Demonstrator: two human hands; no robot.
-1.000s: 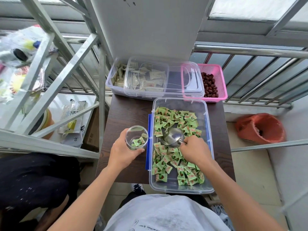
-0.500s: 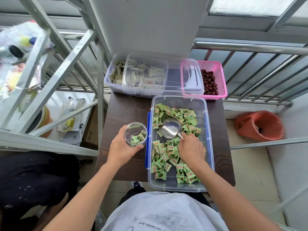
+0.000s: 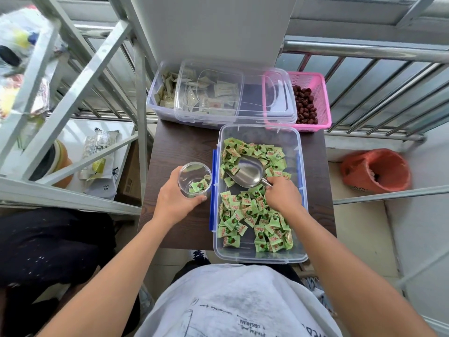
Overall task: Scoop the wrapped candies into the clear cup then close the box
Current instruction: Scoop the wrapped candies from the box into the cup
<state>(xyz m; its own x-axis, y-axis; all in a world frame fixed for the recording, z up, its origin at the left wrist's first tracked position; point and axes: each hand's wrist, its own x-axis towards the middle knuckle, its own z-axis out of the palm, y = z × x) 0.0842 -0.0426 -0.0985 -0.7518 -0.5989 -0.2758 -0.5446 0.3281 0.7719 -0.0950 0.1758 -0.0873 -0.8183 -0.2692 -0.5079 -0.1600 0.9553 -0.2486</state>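
Note:
A clear plastic box [image 3: 300, 152] with blue side latches lies open on the dark table [image 3: 179, 152], holding several green wrapped candies [image 3: 245, 215]. My right hand [image 3: 283, 194] is inside the box, gripping the handle of a metal scoop [image 3: 250, 172] whose empty bowl points to the far left among the candies. My left hand [image 3: 173, 200] holds the clear cup [image 3: 194, 178] upright on the table just left of the box. A few green candies lie at the cup's bottom.
At the table's far edge stand a second clear box [image 3: 165, 110] of pale packets, with a clear lid [image 3: 243, 110] lying across it, and a pink basket [image 3: 323, 103] of dark red dates. A metal rack [image 3: 73, 93] stands left, railings right, an orange bin [image 3: 376, 170] on the floor.
My right hand has pushed the scoop away from me and to the left through the candies. The cup and my left hand have stayed in place.

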